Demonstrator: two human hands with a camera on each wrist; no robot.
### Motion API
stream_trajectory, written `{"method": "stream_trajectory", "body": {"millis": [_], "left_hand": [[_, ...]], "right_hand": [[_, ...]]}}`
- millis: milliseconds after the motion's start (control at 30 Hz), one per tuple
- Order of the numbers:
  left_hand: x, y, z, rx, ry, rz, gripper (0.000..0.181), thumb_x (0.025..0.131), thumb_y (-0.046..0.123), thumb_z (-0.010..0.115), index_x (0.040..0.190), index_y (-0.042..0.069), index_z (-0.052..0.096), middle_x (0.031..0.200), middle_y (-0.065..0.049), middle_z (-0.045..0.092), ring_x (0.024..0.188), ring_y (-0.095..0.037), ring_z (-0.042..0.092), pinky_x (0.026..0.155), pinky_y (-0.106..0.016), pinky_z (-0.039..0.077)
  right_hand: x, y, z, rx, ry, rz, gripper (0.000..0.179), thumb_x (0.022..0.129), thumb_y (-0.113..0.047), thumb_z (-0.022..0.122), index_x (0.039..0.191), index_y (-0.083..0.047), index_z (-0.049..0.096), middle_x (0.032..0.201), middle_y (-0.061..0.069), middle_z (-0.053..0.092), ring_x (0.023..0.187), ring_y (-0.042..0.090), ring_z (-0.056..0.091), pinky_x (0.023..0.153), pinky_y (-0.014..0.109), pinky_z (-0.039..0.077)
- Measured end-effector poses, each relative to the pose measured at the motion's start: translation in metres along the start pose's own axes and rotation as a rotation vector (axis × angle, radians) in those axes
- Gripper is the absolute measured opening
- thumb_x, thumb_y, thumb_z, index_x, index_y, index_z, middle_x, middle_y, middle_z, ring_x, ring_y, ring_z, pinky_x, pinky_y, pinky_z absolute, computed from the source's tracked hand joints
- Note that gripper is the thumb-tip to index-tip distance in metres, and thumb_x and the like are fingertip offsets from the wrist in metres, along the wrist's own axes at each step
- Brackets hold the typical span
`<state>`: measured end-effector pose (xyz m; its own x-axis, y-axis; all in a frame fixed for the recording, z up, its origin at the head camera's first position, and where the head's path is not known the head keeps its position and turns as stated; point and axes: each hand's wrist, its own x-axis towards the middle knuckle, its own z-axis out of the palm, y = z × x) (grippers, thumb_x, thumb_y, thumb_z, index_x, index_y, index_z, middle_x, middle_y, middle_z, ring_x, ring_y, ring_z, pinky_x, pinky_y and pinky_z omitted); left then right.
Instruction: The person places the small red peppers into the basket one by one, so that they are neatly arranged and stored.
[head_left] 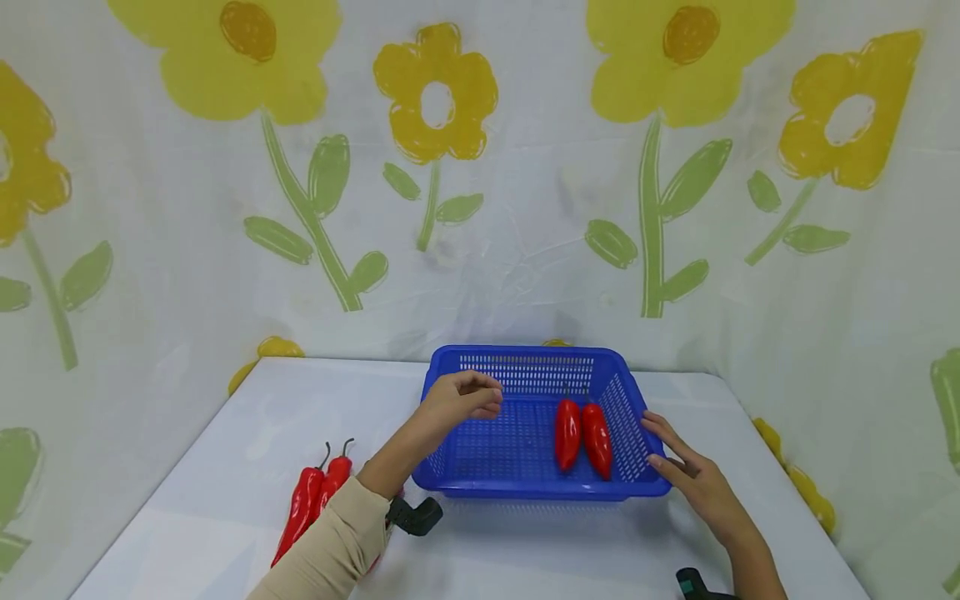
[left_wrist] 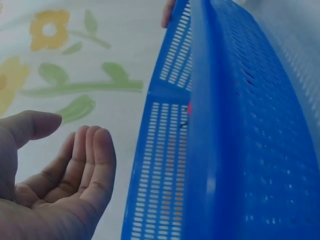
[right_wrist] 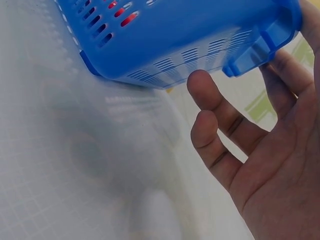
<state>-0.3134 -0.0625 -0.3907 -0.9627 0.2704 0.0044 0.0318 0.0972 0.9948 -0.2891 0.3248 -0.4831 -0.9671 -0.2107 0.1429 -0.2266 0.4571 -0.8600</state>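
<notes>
A blue plastic basket (head_left: 525, 489) with slotted walls stands on the white table, holding two red peppers (head_left: 567, 435) side by side toward its right. My left hand (head_left: 462, 397) hangs over the basket's left part, fingers loosely bent and nothing between them. In the left wrist view a gap shows between that thumb and the fingers (left_wrist: 102, 165). At the basket's right side my right hand (head_left: 686, 467) touches the rim with thumb and fingertips. The right wrist view has two of its fingers (right_wrist: 220, 107) apart from the wall, below the rim.
More long red peppers (head_left: 302, 504) with dark stems lie on the table (head_left: 217, 467) at the left, partly hidden by my left sleeve (head_left: 337, 542). A white cloth with printed yellow flowers (head_left: 437, 92) hangs behind the table. Black camera mounts (head_left: 416, 517) sit at my wrists.
</notes>
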Motion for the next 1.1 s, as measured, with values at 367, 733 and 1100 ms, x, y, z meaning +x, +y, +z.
{"method": "stream_trajectory", "body": {"millis": [367, 733, 1100], "left_hand": [[-0.028, -0.015, -0.021, -0.024, 0.137, 0.04, 0.032, 0.095, 0.024, 0.07, 0.119, 0.003, 0.065, 0.109, -0.014, 0.068, 0.102, -0.032, 0.068, 0.092, -0.037, 0.056], [-0.055, -0.021, -0.039, -0.011, 0.249, 0.01, 0.036, 0.092, 0.027, 0.073, 0.121, 0.006, 0.066, 0.109, -0.011, 0.07, 0.103, -0.031, 0.069, 0.097, -0.042, 0.053], [-0.071, -0.036, -0.058, -0.052, 0.328, 0.031, 0.042, 0.095, 0.031, 0.071, 0.125, 0.003, 0.062, 0.117, -0.019, 0.067, 0.103, -0.031, 0.069, 0.097, -0.033, 0.052]], "right_hand": [[0.0, 0.002, 0.0, 0.012, -0.011, 0.019, 0.057, 0.102, -0.032, 0.058, 0.155, -0.024, 0.039, 0.165, 0.007, 0.022, 0.147, 0.047, 0.016, 0.104, 0.072, 0.026], [-0.001, 0.002, 0.0, 0.011, -0.009, 0.007, 0.054, 0.104, -0.029, 0.055, 0.155, -0.025, 0.039, 0.165, 0.005, 0.023, 0.147, 0.046, 0.017, 0.103, 0.071, 0.028], [0.0, -0.001, 0.001, -0.006, -0.004, 0.014, 0.054, 0.103, -0.031, 0.055, 0.155, -0.026, 0.04, 0.165, 0.003, 0.023, 0.148, 0.045, 0.017, 0.103, 0.071, 0.028]]}}
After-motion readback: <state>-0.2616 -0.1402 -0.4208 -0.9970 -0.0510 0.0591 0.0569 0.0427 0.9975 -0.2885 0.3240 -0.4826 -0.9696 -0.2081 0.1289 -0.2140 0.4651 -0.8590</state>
